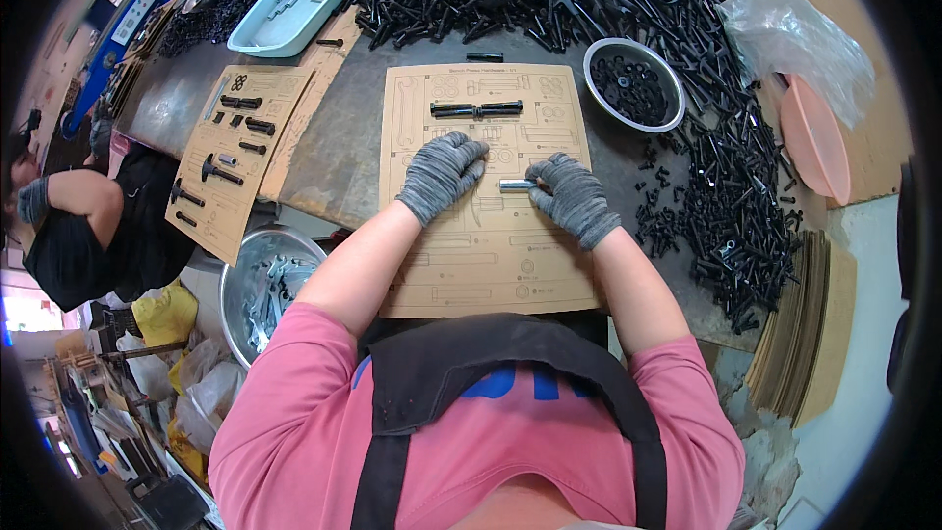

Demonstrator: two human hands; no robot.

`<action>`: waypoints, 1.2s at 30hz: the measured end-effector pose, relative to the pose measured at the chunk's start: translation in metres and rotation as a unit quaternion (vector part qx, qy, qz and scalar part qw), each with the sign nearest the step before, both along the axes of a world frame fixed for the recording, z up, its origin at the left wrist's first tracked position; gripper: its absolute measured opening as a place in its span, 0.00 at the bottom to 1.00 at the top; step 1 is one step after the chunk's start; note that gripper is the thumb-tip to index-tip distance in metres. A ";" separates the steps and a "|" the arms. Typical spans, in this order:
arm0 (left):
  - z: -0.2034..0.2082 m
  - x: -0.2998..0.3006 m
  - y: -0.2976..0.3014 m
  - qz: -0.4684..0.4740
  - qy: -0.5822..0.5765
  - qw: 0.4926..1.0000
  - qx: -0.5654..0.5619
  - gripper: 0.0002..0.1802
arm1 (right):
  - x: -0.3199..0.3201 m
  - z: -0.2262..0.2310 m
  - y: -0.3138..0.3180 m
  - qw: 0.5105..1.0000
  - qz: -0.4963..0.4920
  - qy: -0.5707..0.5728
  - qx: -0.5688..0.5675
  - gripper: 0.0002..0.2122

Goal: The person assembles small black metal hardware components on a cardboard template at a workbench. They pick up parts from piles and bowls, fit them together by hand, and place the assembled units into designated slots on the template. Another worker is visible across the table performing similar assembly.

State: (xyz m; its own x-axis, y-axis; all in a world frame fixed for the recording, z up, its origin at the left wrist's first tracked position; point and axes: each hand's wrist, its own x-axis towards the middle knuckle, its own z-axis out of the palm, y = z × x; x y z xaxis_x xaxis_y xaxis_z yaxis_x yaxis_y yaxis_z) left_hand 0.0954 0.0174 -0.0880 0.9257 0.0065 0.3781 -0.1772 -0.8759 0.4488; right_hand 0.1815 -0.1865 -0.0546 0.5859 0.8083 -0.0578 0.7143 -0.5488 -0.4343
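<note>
left hand [442,175] flat, fingers spread, pinning cardboard template [488,275] steady | right hand [572,198] fingers pinched on small silver sleeve [516,185], laying it on a printed outline; black bolts [476,109] already seated above

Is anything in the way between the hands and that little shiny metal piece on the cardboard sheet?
Nothing visible is. The right hand in a grey knit glove already touches the short silver metal cylinder with its fingers. The left hand in a grey knit glove lies flat beside it on the tan printed cardboard template.
</note>
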 end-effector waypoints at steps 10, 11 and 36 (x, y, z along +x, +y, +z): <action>0.001 0.000 -0.001 0.008 0.017 1.000 0.012 0.10 | 0.022 0.005 -0.032 0.991 -0.053 -0.019 0.117 0.10; 0.001 0.000 -0.001 0.010 0.013 1.000 0.012 0.10 | 0.031 0.010 -0.040 0.988 -0.060 -0.028 0.139 0.10; 0.014 0.005 -0.009 0.016 0.052 0.998 0.038 0.10 | 0.343 0.003 -0.155 0.856 -0.459 -0.106 -0.213 0.35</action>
State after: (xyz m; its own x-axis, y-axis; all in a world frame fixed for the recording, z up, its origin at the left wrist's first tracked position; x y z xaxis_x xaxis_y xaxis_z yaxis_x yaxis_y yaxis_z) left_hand 0.1007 0.0081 -0.0737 0.9596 0.0118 0.2810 -0.1044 -0.9128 0.3949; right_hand 0.5249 -0.3410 -0.0513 0.9967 -0.0671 -0.0458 -0.0657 -0.9974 0.0312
